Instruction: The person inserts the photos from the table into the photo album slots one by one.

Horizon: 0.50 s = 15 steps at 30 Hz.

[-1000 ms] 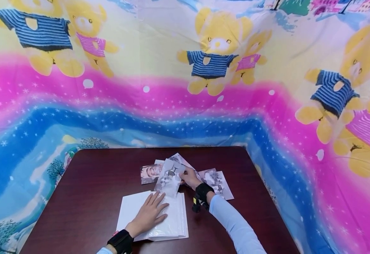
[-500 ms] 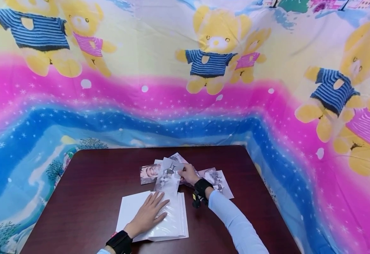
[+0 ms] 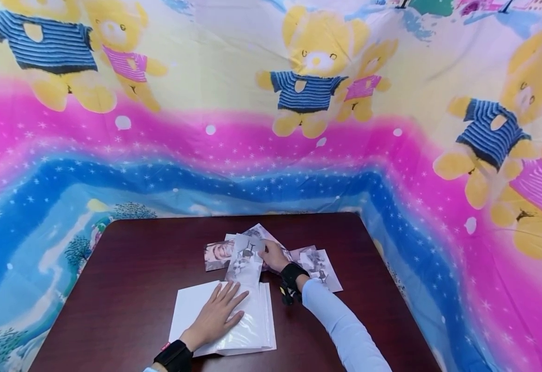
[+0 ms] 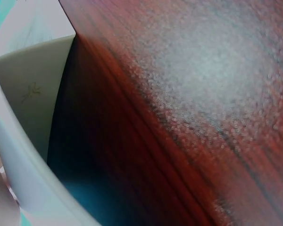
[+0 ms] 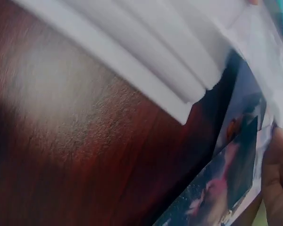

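Observation:
A white photo album (image 3: 252, 323) with clear plastic sleeves lies open on the table. My left hand (image 3: 217, 312) rests on its page, fingers straight and spread. Beyond the fingertips, a grey photo (image 3: 244, 263) with dark figures meets the album's far edge; whether its lower end is inside a sleeve I cannot tell. My right hand (image 3: 274, 256) pinches that photo at its right side. In the right wrist view, the layered album pages (image 5: 141, 52) hang near my right hand (image 5: 277, 174). The left wrist view catches a bent white album cover (image 4: 28, 155) and little of the hand.
A photo of a smiling face (image 3: 218, 252) lies behind and left of the held one. More loose photos (image 3: 319, 268) overlap to the right. Beyond the dark brown table (image 3: 140, 268) hangs a curtain with printed bears (image 3: 314, 170).
The grey photo has turned straighter in line with the album, its lower end staying at the far edge. My right hand has shifted slightly left; the left hand stays nearly still.

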Motion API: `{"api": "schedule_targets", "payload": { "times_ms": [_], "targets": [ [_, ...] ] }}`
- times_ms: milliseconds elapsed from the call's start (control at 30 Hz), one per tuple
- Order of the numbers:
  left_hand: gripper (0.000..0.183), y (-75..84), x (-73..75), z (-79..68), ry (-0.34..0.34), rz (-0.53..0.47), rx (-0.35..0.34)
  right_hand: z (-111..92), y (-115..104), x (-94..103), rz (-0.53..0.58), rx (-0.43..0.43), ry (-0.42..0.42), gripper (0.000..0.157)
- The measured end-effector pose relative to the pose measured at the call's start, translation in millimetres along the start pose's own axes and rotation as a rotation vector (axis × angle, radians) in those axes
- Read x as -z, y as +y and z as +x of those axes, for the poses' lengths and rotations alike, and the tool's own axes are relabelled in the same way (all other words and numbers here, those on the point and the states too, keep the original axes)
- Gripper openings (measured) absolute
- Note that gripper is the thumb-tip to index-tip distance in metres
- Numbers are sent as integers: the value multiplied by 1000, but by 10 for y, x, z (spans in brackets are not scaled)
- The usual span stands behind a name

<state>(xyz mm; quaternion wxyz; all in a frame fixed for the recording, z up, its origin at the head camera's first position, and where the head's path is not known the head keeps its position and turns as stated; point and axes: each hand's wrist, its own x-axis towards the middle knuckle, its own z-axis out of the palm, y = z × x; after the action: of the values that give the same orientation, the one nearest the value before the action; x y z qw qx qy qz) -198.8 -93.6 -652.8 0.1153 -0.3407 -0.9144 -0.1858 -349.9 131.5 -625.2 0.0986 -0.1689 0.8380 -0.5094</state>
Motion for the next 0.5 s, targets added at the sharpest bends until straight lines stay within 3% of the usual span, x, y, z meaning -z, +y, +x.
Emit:
{"api": "schedule_targets", "payload": {
  "times_ms": [100, 200, 267, 333, 500],
  "targets": [
    [50, 5, -3, -11, 7, 16, 0, -34, -30, -44, 103, -119, -67, 52],
    [49, 6, -12, -15, 1, 17, 4, -106, -41, -87, 249, -267, -117, 54],
    [49, 6, -18, -16, -6, 13, 11, -154, -27, -114, 274, -306, -145, 43],
    [49, -1, -27, -20, -12, 10, 18, -189, 3, -143, 246, -273, -173, 31],
    [49, -46, -40, -26, -34, 0, 36, -259, -160, -96, 173, -115, -196, 14]
  ]
}}
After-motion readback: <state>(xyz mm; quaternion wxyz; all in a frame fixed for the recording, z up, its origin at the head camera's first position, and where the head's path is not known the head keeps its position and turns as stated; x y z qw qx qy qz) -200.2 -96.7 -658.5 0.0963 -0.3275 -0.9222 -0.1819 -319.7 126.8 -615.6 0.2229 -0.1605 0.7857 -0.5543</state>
